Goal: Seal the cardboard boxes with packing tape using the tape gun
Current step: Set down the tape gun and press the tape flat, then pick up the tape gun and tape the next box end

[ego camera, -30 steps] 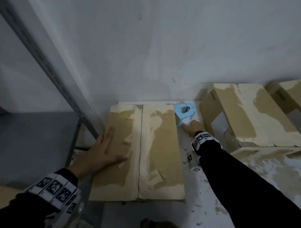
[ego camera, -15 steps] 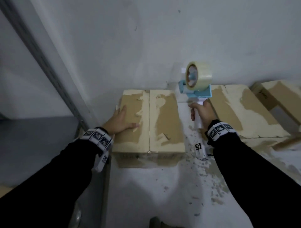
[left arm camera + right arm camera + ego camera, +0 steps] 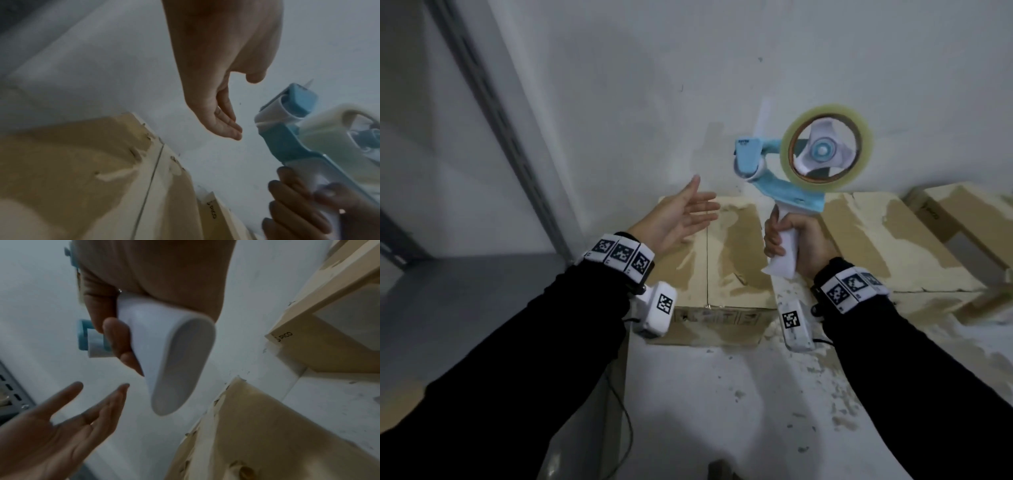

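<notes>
My right hand (image 3: 796,241) grips the white handle of a blue tape gun (image 3: 774,178) and holds it upright in the air, its clear tape roll (image 3: 827,149) at the top right. The handle's butt (image 3: 180,356) fills the right wrist view. My left hand (image 3: 678,214) hovers open, palm up, fingers straight, a short way left of the gun's blue head (image 3: 296,100). Below both hands a closed cardboard box (image 3: 729,246) with torn, pale patches sits against the white wall; its centre seam (image 3: 707,270) shows no tape.
A second worn box (image 3: 887,246) lies to the right, and a third box (image 3: 962,216) at the far right. The boxes sit on a white, flaked table surface (image 3: 739,394). A grey metal rack upright (image 3: 493,113) slants along the left.
My right hand has lifted the tape gun from beside the box up into the air. My left hand has come off the box's left flap and turned palm up beside the gun.
</notes>
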